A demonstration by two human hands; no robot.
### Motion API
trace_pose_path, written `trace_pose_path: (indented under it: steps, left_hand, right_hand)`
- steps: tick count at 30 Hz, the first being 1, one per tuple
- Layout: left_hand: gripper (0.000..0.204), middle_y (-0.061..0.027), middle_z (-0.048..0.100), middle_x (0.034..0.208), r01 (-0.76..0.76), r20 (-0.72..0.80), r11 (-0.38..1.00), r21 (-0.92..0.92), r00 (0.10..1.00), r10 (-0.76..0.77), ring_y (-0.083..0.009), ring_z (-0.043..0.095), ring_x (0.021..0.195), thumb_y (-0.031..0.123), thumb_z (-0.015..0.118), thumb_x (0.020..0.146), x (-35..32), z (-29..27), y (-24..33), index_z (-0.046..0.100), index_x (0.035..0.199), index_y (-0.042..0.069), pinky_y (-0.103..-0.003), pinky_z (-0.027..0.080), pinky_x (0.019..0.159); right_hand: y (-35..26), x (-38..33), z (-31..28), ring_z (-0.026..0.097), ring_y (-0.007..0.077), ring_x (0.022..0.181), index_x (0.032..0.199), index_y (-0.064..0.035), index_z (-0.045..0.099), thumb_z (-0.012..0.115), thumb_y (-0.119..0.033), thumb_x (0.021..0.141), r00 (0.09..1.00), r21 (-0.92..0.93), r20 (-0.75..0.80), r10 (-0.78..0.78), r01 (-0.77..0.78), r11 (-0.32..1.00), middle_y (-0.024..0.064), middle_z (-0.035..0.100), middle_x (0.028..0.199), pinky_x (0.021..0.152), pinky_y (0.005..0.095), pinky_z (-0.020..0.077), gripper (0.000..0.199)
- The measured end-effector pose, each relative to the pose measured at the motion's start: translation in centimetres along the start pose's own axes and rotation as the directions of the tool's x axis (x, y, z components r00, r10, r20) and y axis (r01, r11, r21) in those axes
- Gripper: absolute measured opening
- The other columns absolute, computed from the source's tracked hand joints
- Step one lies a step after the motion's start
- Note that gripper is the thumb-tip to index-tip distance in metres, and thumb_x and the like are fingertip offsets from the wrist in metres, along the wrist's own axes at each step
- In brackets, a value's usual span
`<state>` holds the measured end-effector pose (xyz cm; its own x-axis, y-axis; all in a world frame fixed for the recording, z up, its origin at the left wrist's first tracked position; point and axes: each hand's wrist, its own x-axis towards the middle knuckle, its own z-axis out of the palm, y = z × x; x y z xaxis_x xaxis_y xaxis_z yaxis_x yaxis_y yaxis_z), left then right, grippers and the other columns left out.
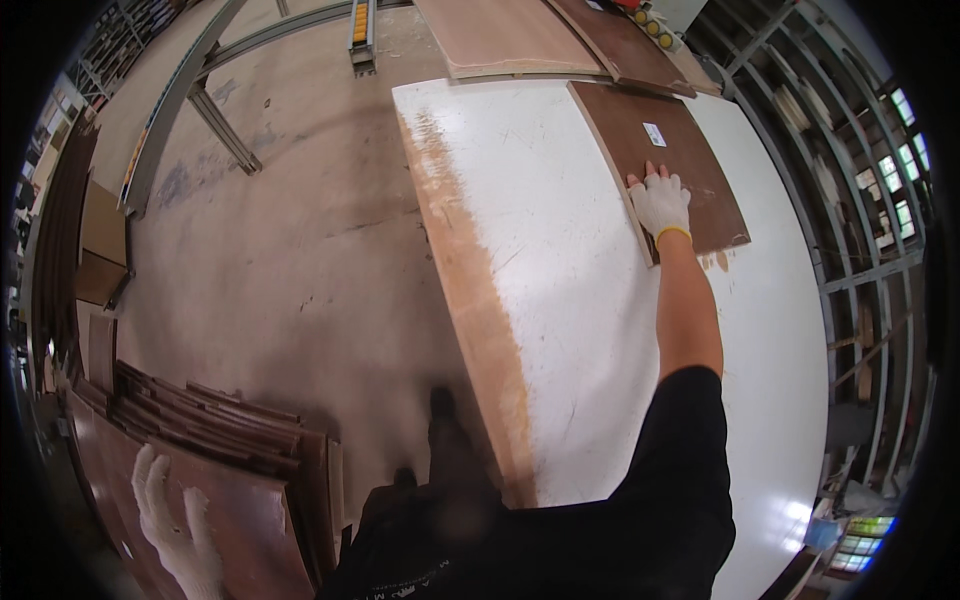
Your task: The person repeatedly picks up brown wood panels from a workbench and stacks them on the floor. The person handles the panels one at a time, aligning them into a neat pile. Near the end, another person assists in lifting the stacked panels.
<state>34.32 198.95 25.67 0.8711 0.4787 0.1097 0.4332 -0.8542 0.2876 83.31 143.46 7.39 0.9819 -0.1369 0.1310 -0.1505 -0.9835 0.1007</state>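
My right hand, in a white work glove with bare fingertips, lies on a dark brown wooden panel. Its fingers are spread near the panel's left edge, below a small white label. The panel rests flat on the white worktable. At the lower left, my gloved left hand is stretched out with thumb and fingers apart. It is over the top board of a stack of reddish-brown panels; whether the palm touches is hard to tell.
Larger wooden boards lie at the table's far end. A metal frame and a roller track stand on the floor at the far left. Metal racks line the right side. Cardboard boxes stand behind the panel stack.
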Motion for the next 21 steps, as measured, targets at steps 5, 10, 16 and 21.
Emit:
trace_pose_path:
  steps: [5, 10, 16, 21]
  left_hand:
    - [0.040, -0.0239, 0.064, 0.132, -0.238, 0.033, 0.905, -0.352, 0.963, 0.266, -0.0393, 0.063, 0.122, 0.001, 0.064, 0.081, 4.6, 4.9, 9.4, 0.064, 0.120, -0.004, -0.045, 0.047, 0.108]
    - [0.041, -0.0241, 0.067, 0.123, -0.383, 0.153, 0.691, -0.613, 0.800, 0.580, -0.0438, 0.066, 0.111, 0.018, 0.079, 0.081, 4.8, 12.8, 15.5, 0.068, 0.117, 0.001, -0.046, 0.054, 0.097]
    - [0.069, -0.0231, 0.067, 0.134, 0.351, 0.746, 0.673, -0.652, 0.454, 0.487, -0.0373, 0.066, 0.123, 0.051, 0.069, 0.095, -2.4, 23.5, 16.8, 0.057, 0.140, 0.000, -0.043, 0.051, 0.105]
    - [0.072, -0.0206, 0.064, 0.137, 0.240, 0.735, 0.699, -0.674, 0.312, 0.602, -0.0305, 0.065, 0.121, 0.059, 0.056, 0.103, -6.8, 23.4, 14.4, 0.055, 0.145, 0.001, -0.041, 0.053, 0.100]
  right_hand:
    - [0.6, -5.0, -0.2, 0.040, 0.0376, 0.145, 0.151, 0.0030, 0.052, 0.045, -0.045, 0.102, 0.994, -0.053, 0.044, -0.103, 0.106, 0.993, 0.0262, 0.047, 0.158, 0.121, 0.0511, 0.0248, 0.069]
    - [-3.4, -20.7, -5.0, 0.032, 0.0438, 0.147, 0.148, 0.0079, 0.053, 0.052, -0.039, 0.098, 0.980, 0.048, 0.166, -0.107, 0.101, 0.994, 0.0297, 0.047, 0.156, 0.125, 0.0560, 0.0163, 0.068]
    - [-9.1, -38.3, -7.4, 0.019, 0.0544, 0.152, 0.154, 0.0066, 0.044, 0.066, -0.046, 0.094, 0.971, 0.210, 0.169, -0.169, 0.132, 0.969, 0.0344, 0.033, 0.162, 0.127, 0.0634, 0.0073, 0.083]
    - [-9.2, -42.0, -10.1, 0.028, 0.0501, 0.152, 0.147, 0.0038, 0.053, 0.074, -0.033, 0.088, 0.957, 0.400, 0.138, -0.257, 0.183, 0.898, 0.0316, 0.045, 0.156, 0.126, 0.0556, 0.0244, 0.073]
